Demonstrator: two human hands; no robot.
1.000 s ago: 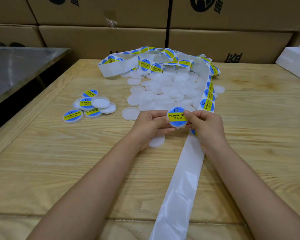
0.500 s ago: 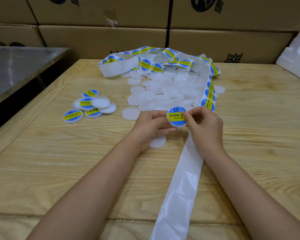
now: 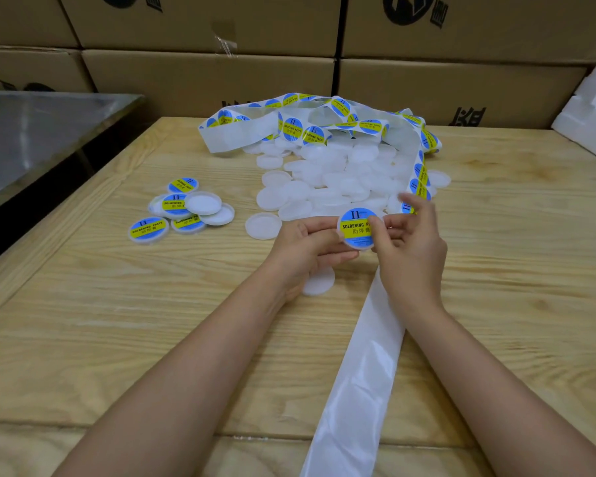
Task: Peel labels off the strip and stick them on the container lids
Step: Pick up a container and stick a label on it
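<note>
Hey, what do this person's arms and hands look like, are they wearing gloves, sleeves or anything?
Nothing worn that shows. The left hand and right hand have no gloves, and no ring, watch or bracelet is visible. Both forearms are uncovered down to the picture's edge, with no sleeve in view.

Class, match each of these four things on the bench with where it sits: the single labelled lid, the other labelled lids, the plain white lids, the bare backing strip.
Things
1. single labelled lid
2. other labelled lids
3. plain white lids
4. bare backing strip

Places
a. heaped on the table, partly under the looped label strip
b. pinched between the left hand and right hand
c. trailing to the near edge
d. small cluster at the left

Pairs: 1-b, 2-d, 3-a, 4-c
</note>
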